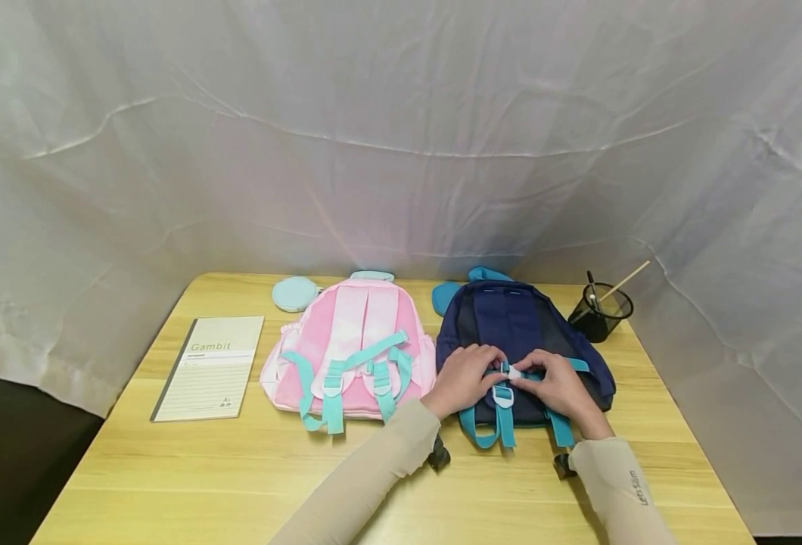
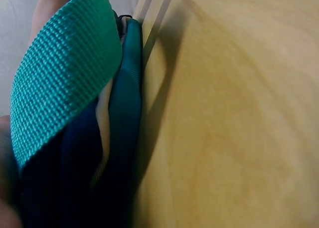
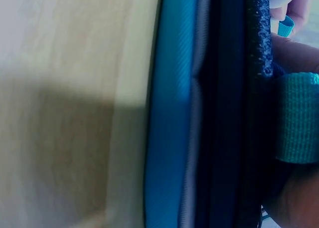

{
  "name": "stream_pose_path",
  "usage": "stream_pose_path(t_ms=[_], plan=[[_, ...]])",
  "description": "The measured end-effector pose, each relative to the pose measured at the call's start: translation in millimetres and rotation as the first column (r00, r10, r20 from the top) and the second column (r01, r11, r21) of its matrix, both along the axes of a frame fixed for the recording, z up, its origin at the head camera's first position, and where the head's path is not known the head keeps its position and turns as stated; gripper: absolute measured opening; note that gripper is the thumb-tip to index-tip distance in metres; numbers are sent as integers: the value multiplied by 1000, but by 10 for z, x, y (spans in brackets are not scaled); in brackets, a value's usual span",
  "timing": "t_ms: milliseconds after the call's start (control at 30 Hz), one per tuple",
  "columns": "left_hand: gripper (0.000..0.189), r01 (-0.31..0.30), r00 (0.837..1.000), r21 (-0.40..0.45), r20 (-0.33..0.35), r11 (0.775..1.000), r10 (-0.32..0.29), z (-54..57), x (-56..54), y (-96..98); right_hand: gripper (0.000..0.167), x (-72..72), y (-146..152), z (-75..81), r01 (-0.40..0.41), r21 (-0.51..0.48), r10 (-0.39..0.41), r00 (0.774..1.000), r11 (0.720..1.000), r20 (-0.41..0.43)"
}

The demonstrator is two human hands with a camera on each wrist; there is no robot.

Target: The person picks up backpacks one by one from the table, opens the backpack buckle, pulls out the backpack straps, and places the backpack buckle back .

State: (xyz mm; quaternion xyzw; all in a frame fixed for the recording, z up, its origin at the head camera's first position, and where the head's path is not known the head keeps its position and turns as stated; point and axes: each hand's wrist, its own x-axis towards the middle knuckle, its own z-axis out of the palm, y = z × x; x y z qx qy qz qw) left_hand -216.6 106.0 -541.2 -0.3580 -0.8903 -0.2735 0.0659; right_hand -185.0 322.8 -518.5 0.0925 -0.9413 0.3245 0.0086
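A navy backpack (image 1: pixel 510 310) lies with its strap side up at the right of the table. Over its lower middle, both hands meet at a white buckle (image 1: pixel 513 372) on the teal chest strap. My left hand (image 1: pixel 465 377) pinches the buckle's left end where it joins the strap, while my right hand (image 1: pixel 556 384) pinches its right side. Fingers partly cover the buckle, so whether its halves are joined cannot be told. Below hangs a teal shoulder strap (image 1: pixel 505 424) with a white adjuster (image 1: pixel 502 395). A teal webbing strap (image 2: pixel 70 73) fills much of the left wrist view.
Left of the navy bag lies a pink backpack (image 1: pixel 356 322) with mint straps and a round mint pouch (image 1: pixel 295 294). A notebook (image 1: pixel 212 371) lies farther left. A black mesh pen cup (image 1: pixel 595 322) stands tilted-looking at the back right. Pale curtains (image 1: pixel 401 151) surround the wooden table (image 1: pixel 169 484).
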Motion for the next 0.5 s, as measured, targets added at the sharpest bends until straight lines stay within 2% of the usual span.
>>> stream_pose_path(t_ms=[500], plan=[[25,2,1000,-2,-19,1000,-2,-5,2,-1,11,-22,8,2,-8,9,8,1000,1000,26]])
